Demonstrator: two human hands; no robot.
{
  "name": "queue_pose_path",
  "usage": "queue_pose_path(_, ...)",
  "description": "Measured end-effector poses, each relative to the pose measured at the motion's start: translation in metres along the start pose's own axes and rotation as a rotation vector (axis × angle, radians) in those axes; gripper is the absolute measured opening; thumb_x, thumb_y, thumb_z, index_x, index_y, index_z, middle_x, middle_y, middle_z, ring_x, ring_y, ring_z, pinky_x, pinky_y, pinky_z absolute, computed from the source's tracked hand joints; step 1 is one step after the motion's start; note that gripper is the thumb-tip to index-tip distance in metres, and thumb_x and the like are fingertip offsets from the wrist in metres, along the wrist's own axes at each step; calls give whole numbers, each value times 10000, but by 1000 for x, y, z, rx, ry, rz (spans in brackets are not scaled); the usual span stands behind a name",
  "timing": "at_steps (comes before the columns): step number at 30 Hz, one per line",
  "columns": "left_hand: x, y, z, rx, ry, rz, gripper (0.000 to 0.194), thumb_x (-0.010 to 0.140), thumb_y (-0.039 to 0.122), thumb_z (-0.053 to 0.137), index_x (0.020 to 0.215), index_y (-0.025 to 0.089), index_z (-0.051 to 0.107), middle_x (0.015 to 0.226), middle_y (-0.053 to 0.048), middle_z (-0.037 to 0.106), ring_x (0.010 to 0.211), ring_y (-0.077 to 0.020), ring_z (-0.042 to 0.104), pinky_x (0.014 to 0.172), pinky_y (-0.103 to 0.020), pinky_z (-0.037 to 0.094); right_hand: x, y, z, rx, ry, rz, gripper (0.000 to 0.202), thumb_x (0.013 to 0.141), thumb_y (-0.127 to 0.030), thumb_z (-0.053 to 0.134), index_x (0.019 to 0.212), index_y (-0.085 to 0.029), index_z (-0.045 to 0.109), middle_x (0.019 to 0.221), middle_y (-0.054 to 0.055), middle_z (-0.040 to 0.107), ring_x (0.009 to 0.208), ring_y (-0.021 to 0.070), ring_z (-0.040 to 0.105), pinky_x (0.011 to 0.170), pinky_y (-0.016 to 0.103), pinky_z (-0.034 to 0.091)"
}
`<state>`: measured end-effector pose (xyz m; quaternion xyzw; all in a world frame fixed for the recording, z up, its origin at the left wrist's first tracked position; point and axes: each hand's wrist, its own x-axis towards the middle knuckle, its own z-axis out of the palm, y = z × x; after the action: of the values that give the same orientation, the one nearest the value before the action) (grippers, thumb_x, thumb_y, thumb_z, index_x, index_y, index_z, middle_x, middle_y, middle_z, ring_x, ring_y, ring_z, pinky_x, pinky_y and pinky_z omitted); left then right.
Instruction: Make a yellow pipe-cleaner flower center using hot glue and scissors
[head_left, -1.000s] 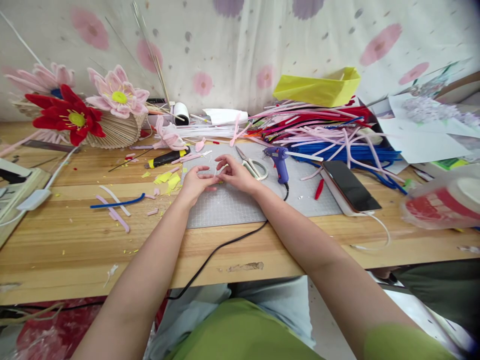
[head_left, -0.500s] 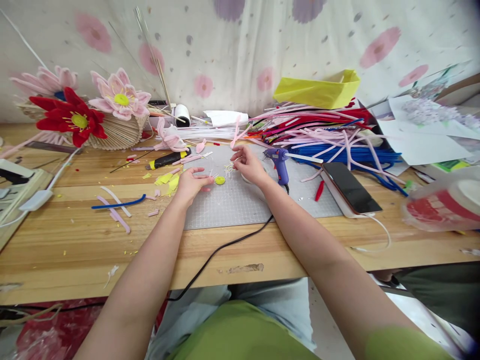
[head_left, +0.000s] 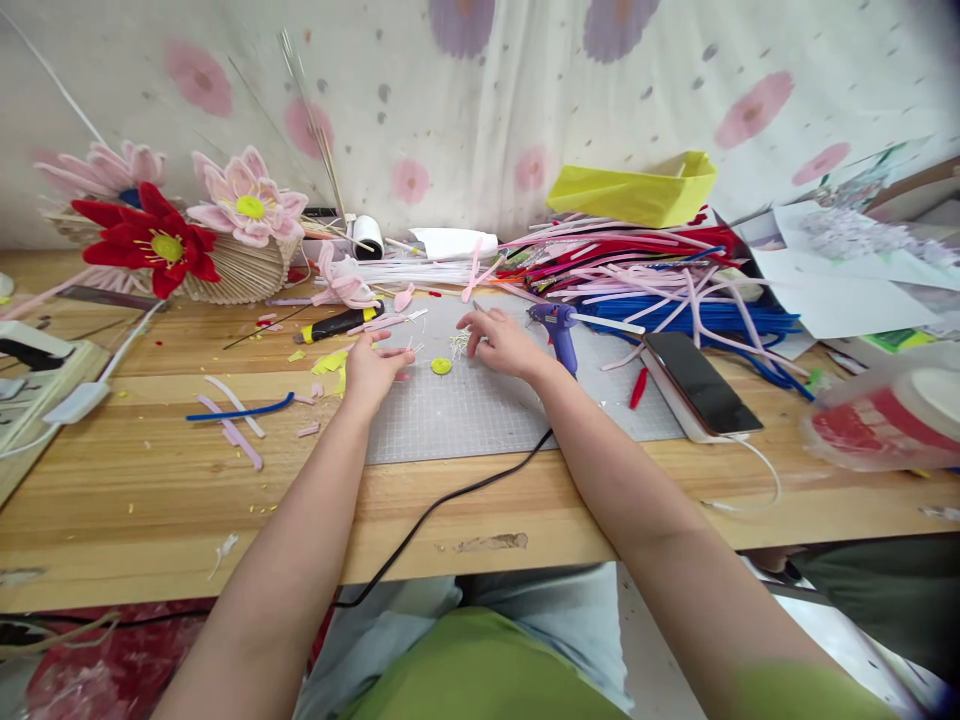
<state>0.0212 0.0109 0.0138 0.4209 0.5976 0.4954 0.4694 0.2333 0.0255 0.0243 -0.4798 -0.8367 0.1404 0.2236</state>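
Note:
My left hand (head_left: 369, 372) is over the left side of the grey cutting mat (head_left: 465, 425), its thumb and fingertips pinched on a few thin, pale flower stamens (head_left: 416, 348). Just right of those fingertips a round yellow flower centre (head_left: 441, 367) lies flat on the mat. A small heap of pale stamens (head_left: 458, 346) is behind and to the right of it. Above this heap is my right hand (head_left: 504, 342), fingers bent and apart, fingertips at the stamens. I make out nothing held in it.
A purple glue gun (head_left: 556, 330) lies right of my right hand, its black cord (head_left: 442, 500) crossing the table's front. A black-and-yellow utility knife (head_left: 337, 322) lies behind my left hand. Pipe cleaners (head_left: 600, 265), a phone (head_left: 701, 380) and finished fuzzy flowers (head_left: 154, 240) surround the mat.
My left hand has drawn slightly left, away from the yellow flower centre, with the stamens. My right hand's fingers have lowered towards the stamen heap. The whole view has shifted slightly.

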Motion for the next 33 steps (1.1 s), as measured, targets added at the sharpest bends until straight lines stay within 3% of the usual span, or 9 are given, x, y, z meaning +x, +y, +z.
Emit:
queue_pose_path(4,-5,2,4,20,-36,-17,565,558,89,797,1053,126,527,760,-64,672,659,-170,664,469,-221,517,1,1,12,-17,0,25,561,627,22,374,1131,-180,518,928,35,708,1099,230,490,1018,438,307)
queue_pose_path(7,-8,3,6,22,-45,-39,579,546,99,811,1052,127,533,750,-61,673,662,-171,666,498,-234,527,1,4,15,32,135,35,562,620,15,374,1123,-190,520,1099,49,666,1174,229,457,1033,433,308)
queue_pose_path(9,-8,2,7,18,-49,-44,582,541,103,817,1051,128,537,749,-62,673,664,-172,667,515,-241,532,1,7,14,109,237,76,527,632,-3,377,1102,-194,522,1098,63,651,1154,227,486,1015,428,340)
queue_pose_path(14,-5,-2,7,34,-62,-36,598,544,108,817,1072,121,535,764,-65,672,667,-166,666,517,-235,533,9,16,10,504,516,196,337,739,-112,425,1055,-215,477,957,38,612,935,172,606,891,368,453)
queue_pose_path(17,-6,-2,7,54,-78,-38,581,577,92,793,1090,114,521,774,-63,672,682,-162,668,510,-228,532,13,22,7,691,592,290,182,809,-258,475,988,-220,476,819,-2,564,699,128,599,727,309,491)
queue_pose_path(21,-8,0,10,66,-126,-60,555,600,71,771,1088,108,509,765,-61,671,654,-160,663,474,-224,521,12,20,10,605,476,335,150,795,-336,552,858,-200,538,626,-38,510,574,116,531,635,282,456)
queue_pose_path(26,-12,-1,14,49,-185,-77,543,597,81,777,1067,119,508,755,-51,669,641,-156,662,465,-222,522,10,-3,26,661,225,193,192,779,-346,592,881,-187,564,752,-3,608,708,125,586,690,274,453)
queue_pose_path(30,-16,1,16,22,-215,-95,484,630,66,741,1050,120,507,749,-45,672,645,-156,669,467,-220,523,6,-25,34,532,147,184,271,812,-415,569,961,-189,554,778,2,625,675,124,569,669,279,428)
queue_pose_path(33,-18,3,17,29,-242,-120,473,640,61,726,1053,116,502,743,-58,684,667,-171,681,478,-220,522,5,-33,38,492,106,142,313,786,-336,613,1050,-195,523,800,-10,622,629,109,548,654,277,419)
